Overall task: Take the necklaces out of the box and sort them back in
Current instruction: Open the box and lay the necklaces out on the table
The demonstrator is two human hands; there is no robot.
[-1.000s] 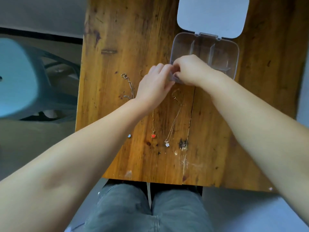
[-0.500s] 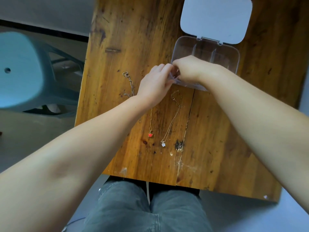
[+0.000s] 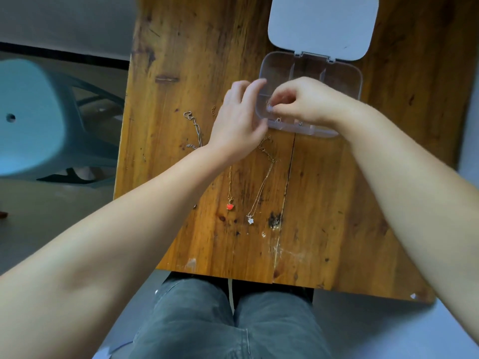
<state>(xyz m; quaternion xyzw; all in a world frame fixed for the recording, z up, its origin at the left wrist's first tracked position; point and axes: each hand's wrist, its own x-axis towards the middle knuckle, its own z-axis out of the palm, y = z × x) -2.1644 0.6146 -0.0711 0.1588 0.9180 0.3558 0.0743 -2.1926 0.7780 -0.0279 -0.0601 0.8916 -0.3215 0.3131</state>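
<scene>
A clear compartment box [image 3: 344, 81] lies at the table's far side with its white lid [image 3: 321, 24] folded back. My right hand [image 3: 305, 102] reaches into the front-left compartment, its fingertips pinched on what looks like a thin necklace. A small clasp [image 3: 278, 120] shows through the front wall. My left hand [image 3: 238, 123] rests against the box's left side with its fingers apart and nothing in it. On the wood lie a silver necklace [image 3: 195, 126], a gold necklace with a red heart pendant [image 3: 229, 206] and another with a white flower pendant [image 3: 250, 219].
The wooden table [image 3: 337, 203] has a crack down its middle and its near edge over my knees. A pale blue plastic chair [image 3: 39, 120] stands on the floor to the left. The silver chain runs under my left forearm.
My hands have come apart. The left hand's fingers have spread along the box's left side, and the right hand has moved deeper into the front-left compartment.
</scene>
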